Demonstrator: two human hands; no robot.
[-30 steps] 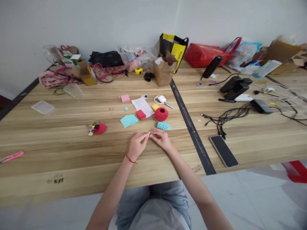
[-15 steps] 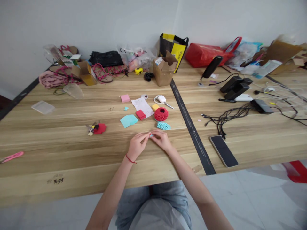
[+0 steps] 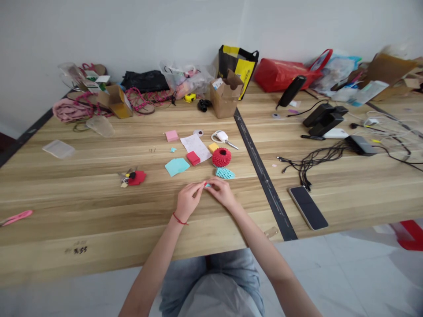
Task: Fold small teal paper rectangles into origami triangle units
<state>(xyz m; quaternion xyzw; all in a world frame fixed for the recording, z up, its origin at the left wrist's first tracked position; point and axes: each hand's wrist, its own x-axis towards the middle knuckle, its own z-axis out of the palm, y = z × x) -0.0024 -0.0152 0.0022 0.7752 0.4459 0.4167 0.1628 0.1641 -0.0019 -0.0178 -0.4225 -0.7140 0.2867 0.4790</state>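
Observation:
My left hand (image 3: 187,200) and my right hand (image 3: 222,192) meet on the wooden table (image 3: 99,198), fingertips pinched together on a small light-blue paper piece (image 3: 208,185). A red string bracelet circles my left wrist. Just beyond my right hand lies a teal folded-paper cluster (image 3: 225,173), and behind it a red ring of folded paper (image 3: 221,157). A sheet of light-blue paper (image 3: 177,166) lies beyond my left hand.
Red (image 3: 193,158), pink (image 3: 172,135) and yellow (image 3: 213,147) paper pads, a white note and scissors (image 3: 224,138) sit mid-table. Keys (image 3: 133,177) lie left, a phone (image 3: 307,207) and cables (image 3: 317,158) right. Bags, boxes and clutter line the wall.

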